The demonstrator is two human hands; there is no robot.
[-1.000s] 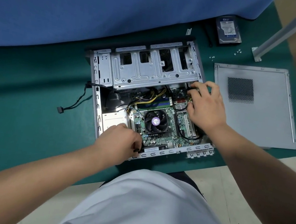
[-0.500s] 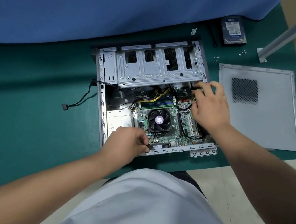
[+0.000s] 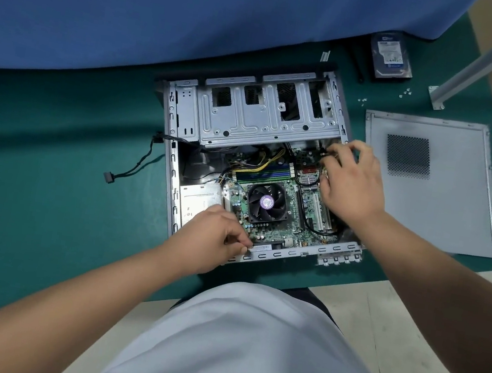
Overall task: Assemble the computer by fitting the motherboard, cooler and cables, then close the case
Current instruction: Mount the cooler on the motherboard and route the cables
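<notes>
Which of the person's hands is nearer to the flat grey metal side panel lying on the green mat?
Right. The right hand works at the open case's far right corner, just beside the flat grey metal side panel. The left hand grips the case's near edge, across the case from it.

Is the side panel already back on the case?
No, the side panel lies flat on the green mat to the right of the case, whose motherboard and cooler are exposed.
</notes>
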